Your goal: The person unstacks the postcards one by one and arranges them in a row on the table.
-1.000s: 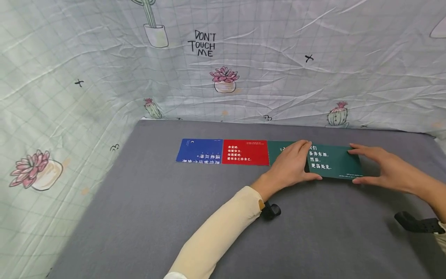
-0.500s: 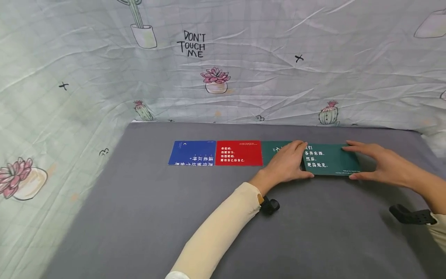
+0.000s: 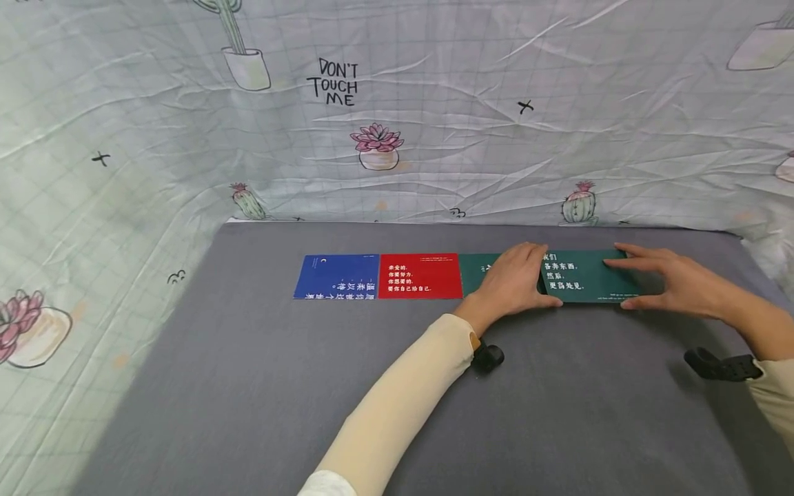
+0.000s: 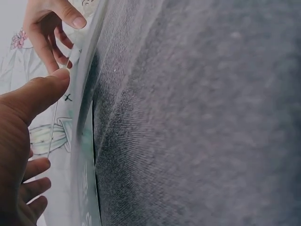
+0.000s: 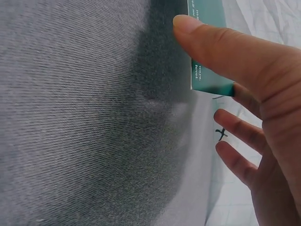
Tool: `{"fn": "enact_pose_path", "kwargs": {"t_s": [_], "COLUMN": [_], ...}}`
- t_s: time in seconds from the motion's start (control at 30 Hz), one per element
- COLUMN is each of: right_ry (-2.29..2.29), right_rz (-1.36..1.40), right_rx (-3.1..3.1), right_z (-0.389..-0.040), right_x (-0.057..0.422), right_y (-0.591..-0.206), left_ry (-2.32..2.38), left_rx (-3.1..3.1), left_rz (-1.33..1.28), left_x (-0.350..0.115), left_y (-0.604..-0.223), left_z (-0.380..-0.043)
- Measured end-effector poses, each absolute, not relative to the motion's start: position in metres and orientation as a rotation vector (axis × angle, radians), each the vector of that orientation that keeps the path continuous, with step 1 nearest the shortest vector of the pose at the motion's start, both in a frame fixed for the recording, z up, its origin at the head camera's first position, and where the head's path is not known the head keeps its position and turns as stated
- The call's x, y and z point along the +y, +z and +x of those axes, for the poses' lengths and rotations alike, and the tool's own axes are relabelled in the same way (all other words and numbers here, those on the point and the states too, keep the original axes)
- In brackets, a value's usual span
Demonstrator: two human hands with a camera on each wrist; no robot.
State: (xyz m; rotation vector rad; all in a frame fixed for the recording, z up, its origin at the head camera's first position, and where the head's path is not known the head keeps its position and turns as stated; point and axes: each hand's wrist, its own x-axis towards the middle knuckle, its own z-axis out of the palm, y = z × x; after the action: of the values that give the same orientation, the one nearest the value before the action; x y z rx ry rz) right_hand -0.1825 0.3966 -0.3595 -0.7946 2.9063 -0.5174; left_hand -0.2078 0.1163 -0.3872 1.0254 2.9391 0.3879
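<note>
A dark green card (image 3: 589, 277) with white writing is held between both hands at the right end of a row. My left hand (image 3: 511, 281) pinches its left end by the near and far edges. On the card's right end, my right hand (image 3: 688, 281) grips with the thumb in front and fingers behind; the right wrist view shows that corner of the card (image 5: 211, 77) off the cloth. A second green card (image 3: 474, 272) lies flat, partly hidden under my left hand. Left of it are a red card (image 3: 420, 275) and a blue card (image 3: 337, 277).
Grey cloth (image 3: 279, 386) covers the table. A pale curtain (image 3: 446, 138) printed with cacti hangs along the back and left side. Dark straps (image 3: 722, 365) are on the wrists.
Both hands have moved the held green card slightly away from me, level with the row. The head view has shifted a little to the right. The blue and red cards stay put.
</note>
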Motion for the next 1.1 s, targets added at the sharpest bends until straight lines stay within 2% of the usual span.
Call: {"fn": "enact_pose_path", "kwargs": {"t_s": [0.53, 1.1], "right_ry": [-0.56, -0.541], "right_rz": [-0.721, -0.727], "right_rx": [2.799, 2.794], "right_z": [-0.2, -0.203], "right_x": [0.409, 0.415], "right_y": [-0.359, -0.369], "left_ry": [0.368, 0.242], "left_rx": [2.931, 2.936], "left_rz": [0.867, 0.807], "left_x": [0.134, 0.145], "left_y": [-0.388, -0.393], "left_z": [-0.219, -0.217]}}
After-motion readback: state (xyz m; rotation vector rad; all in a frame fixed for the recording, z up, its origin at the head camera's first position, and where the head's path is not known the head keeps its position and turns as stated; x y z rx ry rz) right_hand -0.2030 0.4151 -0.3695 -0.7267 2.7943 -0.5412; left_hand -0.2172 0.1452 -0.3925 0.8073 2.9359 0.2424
